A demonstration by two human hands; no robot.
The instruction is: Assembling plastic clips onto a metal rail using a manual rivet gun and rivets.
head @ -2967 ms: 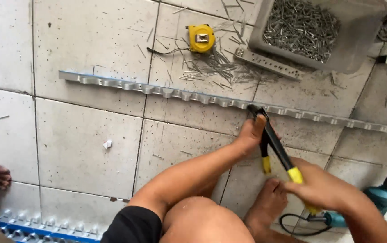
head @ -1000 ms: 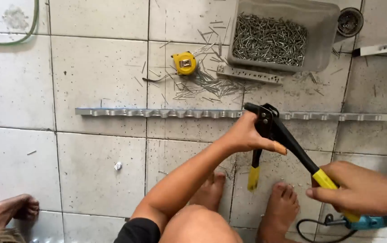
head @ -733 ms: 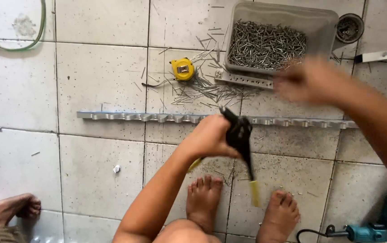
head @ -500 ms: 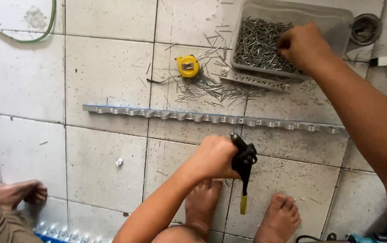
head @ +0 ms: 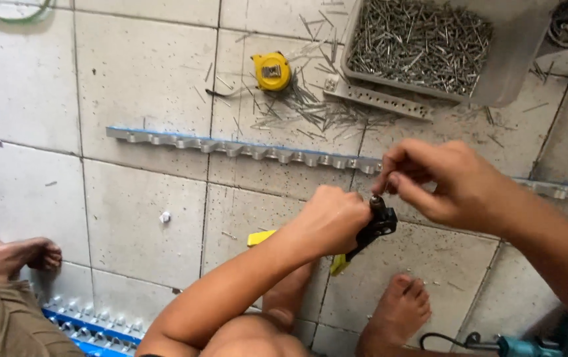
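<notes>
Rivet tool [head: 371, 233], black head, yellow handles, held low over tiled floor [head: 145, 112], just in front of notched aluminium strip [head: 244, 147]. Left hand [head: 330, 221] clenched round tool body. Right hand [head: 439, 182] pinching small rivet at tool nose, fingertips [head: 390, 180] touching it. Step, judged: loading rivet into nose; seating needs pin straight in. Open floor left of strip; grey bin of rivets [head: 423, 43], yellow tape measure [head: 271, 71], loose pins beyond; feet close below.

A: Left hand [head: 330, 221], right hand [head: 452, 182]: any covering?
B: None. Both bare, forearms unsleeved, no rings or watch seen.
A: Feet?
B: Bare feet [head: 396, 317], no footwear. Knee uncovered.
</notes>
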